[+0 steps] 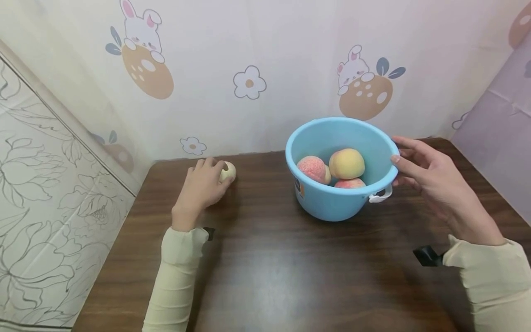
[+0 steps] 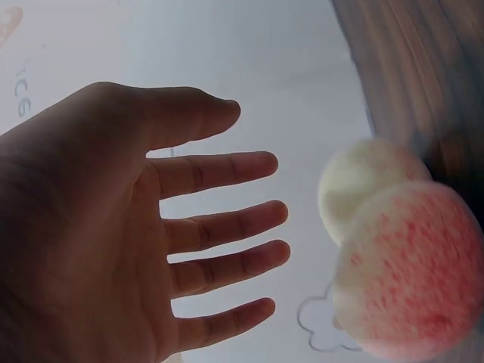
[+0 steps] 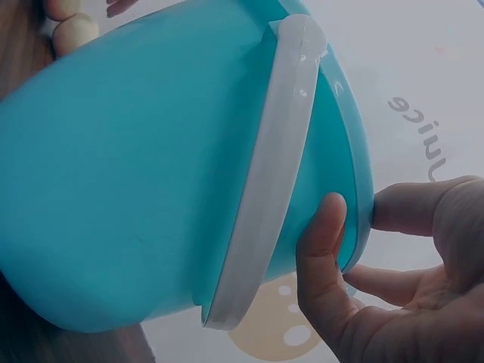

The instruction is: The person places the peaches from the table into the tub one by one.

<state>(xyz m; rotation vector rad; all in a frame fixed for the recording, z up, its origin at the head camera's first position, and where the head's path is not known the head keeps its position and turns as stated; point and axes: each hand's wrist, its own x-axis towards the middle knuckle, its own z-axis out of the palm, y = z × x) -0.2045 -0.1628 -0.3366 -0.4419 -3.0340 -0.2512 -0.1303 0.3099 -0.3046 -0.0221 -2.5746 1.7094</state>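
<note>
In the head view my left hand [image 1: 205,184] reaches over the table's far left, close to a pale peach [image 1: 229,171] that it partly hides. The left wrist view shows that hand [image 2: 174,227] with fingers spread and straight, apart from a pale peach [image 2: 363,181] and a red-speckled peach [image 2: 416,272]. On the right, my right hand [image 1: 435,180] grips the rim of a light blue bucket [image 1: 327,203]. Its thumb and fingers pinch both sides of the rim in the right wrist view. Several peaches [image 1: 347,164] lie inside the upright bucket.
The bucket's white handle [image 3: 265,181] hangs down against its side. A dark wooden table [image 1: 265,267] carries everything. Behind it hangs a pale cloth [image 1: 286,55] printed with rabbits and flowers, and a floral panel [image 1: 54,207] stands on the left.
</note>
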